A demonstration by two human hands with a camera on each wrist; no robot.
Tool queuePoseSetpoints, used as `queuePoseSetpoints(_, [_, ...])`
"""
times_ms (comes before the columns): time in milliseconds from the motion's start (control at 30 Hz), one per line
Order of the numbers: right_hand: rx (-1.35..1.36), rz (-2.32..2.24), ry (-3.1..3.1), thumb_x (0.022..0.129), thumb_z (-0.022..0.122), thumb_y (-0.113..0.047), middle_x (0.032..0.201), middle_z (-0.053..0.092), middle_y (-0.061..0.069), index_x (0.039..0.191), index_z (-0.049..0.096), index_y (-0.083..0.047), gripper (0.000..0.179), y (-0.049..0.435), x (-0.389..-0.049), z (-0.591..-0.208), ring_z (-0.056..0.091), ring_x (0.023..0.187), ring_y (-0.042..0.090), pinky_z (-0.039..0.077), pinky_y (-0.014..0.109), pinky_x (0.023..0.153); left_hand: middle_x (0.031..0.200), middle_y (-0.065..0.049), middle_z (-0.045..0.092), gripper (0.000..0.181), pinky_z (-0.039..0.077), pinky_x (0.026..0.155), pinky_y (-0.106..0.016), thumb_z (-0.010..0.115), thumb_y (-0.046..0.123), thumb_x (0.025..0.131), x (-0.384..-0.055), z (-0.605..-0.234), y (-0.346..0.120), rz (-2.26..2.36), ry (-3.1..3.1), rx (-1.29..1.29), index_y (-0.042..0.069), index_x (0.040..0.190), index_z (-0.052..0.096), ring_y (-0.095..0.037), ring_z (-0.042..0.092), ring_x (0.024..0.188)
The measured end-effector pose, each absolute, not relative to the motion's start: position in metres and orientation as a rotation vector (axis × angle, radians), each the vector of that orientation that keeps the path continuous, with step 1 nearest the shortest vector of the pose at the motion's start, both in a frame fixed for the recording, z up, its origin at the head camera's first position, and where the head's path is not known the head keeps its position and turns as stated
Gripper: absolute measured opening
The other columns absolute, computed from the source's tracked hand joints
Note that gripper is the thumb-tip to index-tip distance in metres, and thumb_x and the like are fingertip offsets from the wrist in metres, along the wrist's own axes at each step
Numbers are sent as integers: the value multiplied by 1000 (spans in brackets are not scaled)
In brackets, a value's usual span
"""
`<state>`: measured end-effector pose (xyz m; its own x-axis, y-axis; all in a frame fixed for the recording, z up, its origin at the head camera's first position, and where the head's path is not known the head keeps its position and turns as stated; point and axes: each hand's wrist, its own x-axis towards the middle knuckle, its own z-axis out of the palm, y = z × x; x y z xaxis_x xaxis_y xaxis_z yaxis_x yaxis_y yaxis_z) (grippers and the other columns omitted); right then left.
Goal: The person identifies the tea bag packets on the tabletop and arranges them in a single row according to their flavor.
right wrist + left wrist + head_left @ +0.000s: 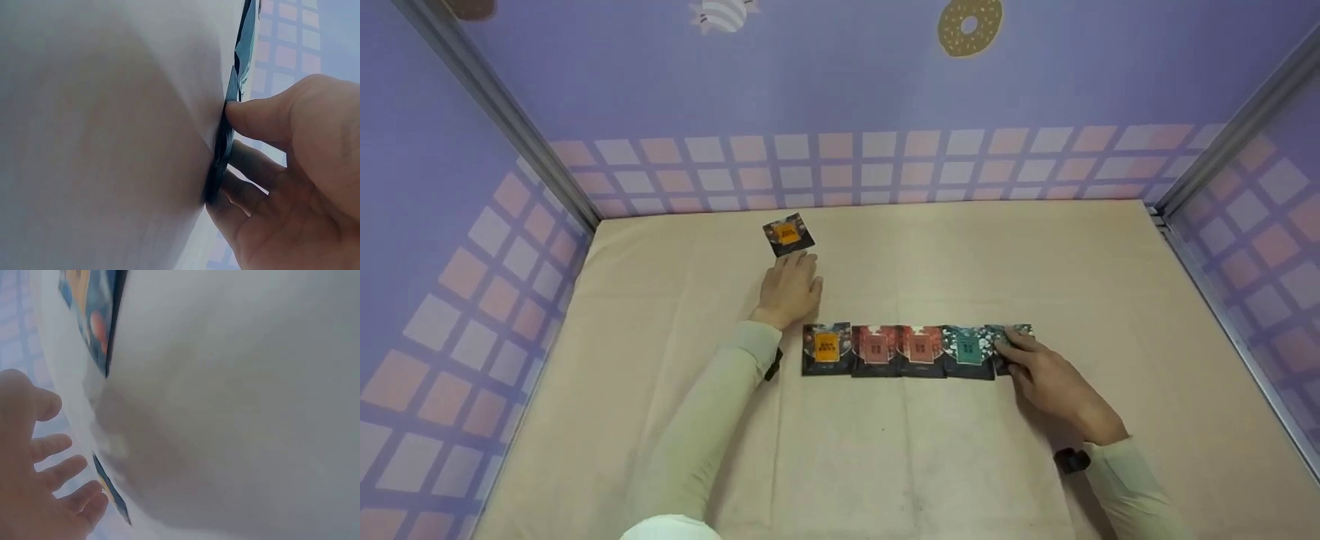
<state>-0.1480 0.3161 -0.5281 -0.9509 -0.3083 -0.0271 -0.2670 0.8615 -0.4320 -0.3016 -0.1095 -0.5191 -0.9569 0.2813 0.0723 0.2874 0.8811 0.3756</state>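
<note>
Five flat square packets lie side by side in a row: an orange-labelled packet (826,349), two red packets (875,351), and two green ones. My right hand (1054,379) grips the green packet (994,333) at the right end, covering much of it. In the right wrist view, thumb and fingers sit along the edges of this dark packet (222,146). Farther back, another orange-labelled packet (788,234) lies tilted on its own. My left hand (791,289) reaches over the cloth with loosely extended fingers, fingertips right at that packet's near edge; nothing shows in its palm.
A beige cloth (840,450) with fold lines covers the table. Purple walls with a pink and white checked band (877,161) enclose the back and sides. Metal rails (502,112) run along the corners. Each wrist wears a dark strap (1072,460).
</note>
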Motion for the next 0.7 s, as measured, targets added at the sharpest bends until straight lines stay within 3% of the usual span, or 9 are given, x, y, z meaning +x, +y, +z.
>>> queuePoseSetpoints(400, [-460,-682,2945,105,59,1,164,42,29,150,58,4,45,314,-146,-532,42,149,55,44,67,115,174,-24,23,61,28,127,-66,46,27,113,-343,-542,-122,-660,-3068,-250,4,168,31,-50,20,161])
queuePoseSetpoints(700, [-464,-704,2947,105,59,1,164,42,29,149,58,4,44,318,-148,-529,42,149,56,43,68,115,177,-22,18,62,15,133,-60,38,29,115,-356,-538,-117,-580,-3141,-275,4,170,25,-45,10,165])
